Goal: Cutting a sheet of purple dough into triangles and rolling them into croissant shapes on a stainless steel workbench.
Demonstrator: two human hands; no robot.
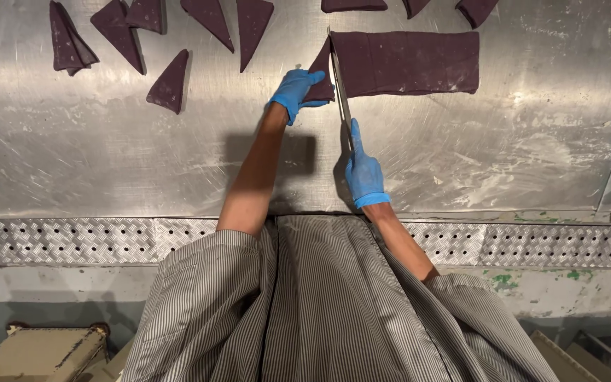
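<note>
A dark purple rectangular sheet of dough [408,62] lies on the floured steel table [107,155]. My right hand [362,173], in a blue glove, grips a long knife [339,81] whose blade runs along the sheet's left edge. My left hand [295,92], also gloved in blue, rests its fingers on a cut triangular piece [322,74] just left of the blade.
Several dark triangular dough pieces [170,81] lie across the table's upper left. More dark pieces [353,5] sit along the top edge. A perforated metal ledge [72,240] runs along the table's front. Beige boxes [37,352] stand on the floor at lower left.
</note>
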